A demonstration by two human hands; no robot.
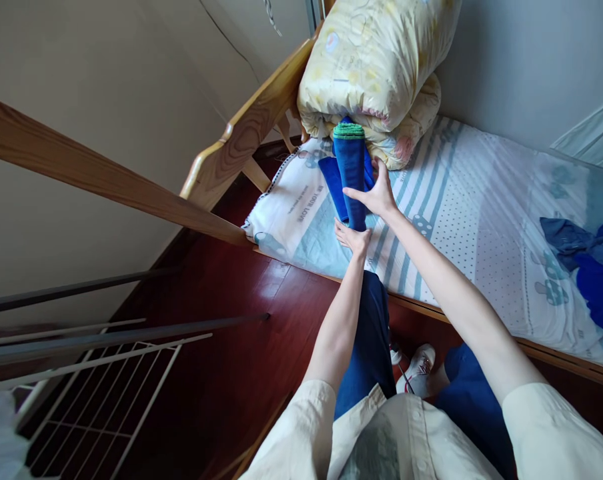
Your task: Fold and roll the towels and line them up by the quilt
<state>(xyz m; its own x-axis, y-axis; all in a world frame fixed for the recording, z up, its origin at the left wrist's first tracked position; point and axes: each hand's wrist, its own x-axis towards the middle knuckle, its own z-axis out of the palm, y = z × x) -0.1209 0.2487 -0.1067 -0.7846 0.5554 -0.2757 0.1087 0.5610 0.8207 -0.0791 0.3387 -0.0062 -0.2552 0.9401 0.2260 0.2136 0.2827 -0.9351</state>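
A long folded blue garment [350, 175], with green folded layers at its far end, is between my hands over the bed. My left hand [352, 235] cups its near end from below and the left, its fingers partly hidden. From the right side my right hand [377, 192] grips it, the thumb lying across the top and the index finger stretched along the side. More blue cloth [333, 189] lies beneath and to the left of the folded piece, on the patterned bed sheet [301, 217].
A bulky yellow quilt [366, 67] is piled at the bed's head, against the wooden headboard [246, 127]. Crumpled blue clothes [599, 277] lie farther right on the bed. A wooden rail [106, 177] slants across the left, above a white wire rack [106, 400].
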